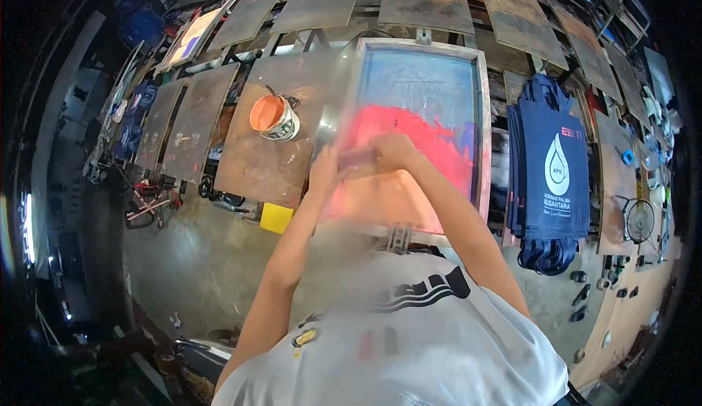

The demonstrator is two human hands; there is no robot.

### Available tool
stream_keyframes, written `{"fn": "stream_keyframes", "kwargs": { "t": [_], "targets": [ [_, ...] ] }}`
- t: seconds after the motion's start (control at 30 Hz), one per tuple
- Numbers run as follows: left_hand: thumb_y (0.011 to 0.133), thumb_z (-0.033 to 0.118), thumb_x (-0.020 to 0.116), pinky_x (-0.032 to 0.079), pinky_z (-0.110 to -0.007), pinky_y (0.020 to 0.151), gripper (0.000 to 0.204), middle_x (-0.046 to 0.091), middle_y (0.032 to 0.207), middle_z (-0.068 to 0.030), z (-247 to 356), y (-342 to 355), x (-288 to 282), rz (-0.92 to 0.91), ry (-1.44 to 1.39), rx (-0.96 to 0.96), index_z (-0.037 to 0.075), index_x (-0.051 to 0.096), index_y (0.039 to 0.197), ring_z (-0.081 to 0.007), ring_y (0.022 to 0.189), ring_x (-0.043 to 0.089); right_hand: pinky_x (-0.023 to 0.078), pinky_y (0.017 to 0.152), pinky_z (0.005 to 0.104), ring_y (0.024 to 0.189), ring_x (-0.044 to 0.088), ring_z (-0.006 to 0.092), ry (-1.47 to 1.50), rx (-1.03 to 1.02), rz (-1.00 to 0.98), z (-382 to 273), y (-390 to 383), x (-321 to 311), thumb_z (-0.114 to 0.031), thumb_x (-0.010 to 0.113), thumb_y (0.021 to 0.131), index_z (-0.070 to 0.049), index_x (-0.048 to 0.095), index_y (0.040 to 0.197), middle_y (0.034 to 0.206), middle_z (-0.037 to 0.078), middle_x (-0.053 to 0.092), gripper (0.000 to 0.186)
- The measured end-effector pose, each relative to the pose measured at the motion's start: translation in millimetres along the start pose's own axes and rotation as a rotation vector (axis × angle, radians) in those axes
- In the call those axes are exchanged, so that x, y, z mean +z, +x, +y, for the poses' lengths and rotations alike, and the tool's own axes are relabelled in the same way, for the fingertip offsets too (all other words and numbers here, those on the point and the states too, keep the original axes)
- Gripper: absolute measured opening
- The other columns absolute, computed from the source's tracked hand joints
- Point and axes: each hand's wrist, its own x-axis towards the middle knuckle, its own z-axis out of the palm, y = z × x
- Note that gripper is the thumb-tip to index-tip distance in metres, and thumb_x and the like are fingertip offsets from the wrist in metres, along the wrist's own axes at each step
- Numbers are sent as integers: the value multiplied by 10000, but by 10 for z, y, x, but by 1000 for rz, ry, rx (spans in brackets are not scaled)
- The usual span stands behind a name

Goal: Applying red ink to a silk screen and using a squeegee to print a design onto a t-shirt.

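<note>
The middle is moderately bright, while the far left and outer rim sink into near-black. A white light strip glares at the left edge. A hazy vertical smear veils the screen-printing frame's left side and part of the white shirt; the squeegee is blurred, the navy tote bags crisper. Fisheye distortion bends straight edges outward.

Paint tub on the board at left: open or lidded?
Open: no lid covers the tub; its orange-coated inside shows through the round mouth.
</note>
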Motion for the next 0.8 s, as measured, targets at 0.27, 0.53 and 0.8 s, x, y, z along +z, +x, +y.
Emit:
{"fn": "stream_keyframes", "kwargs": {
  "t": [0.27,0.53,0.8],
  "targets": [
    [796,434,784,498,-484,871,587,566,1091,-200,143,197,-180,-111,110,130,28,528,1134,-412,1060,581,536,810,515,962,679,347,87,146,229,-124,-452,173,-378,684,785,-111,600,1048,991,138,693,384],
    [752,438,796,491,-503,851,551,586,1077,-142,534,1116,146,-155,155,482,58,548,1064,-386,1050,590,555,803,508,949,688,397,89,438,174,57,-942,-390,-539,623,864,-34,589,1074,1018,208,695,548],
    [709,303,846,480,-488,813,537,563,1043,-147,256,1292,830,-158,-170,587,45,527,1054,-390,1002,581,546,828,523,949,676,428,111,591,184,209,-877,201,-590,578,912,-6,556,1074,986,247,683,607]
  ]
}}
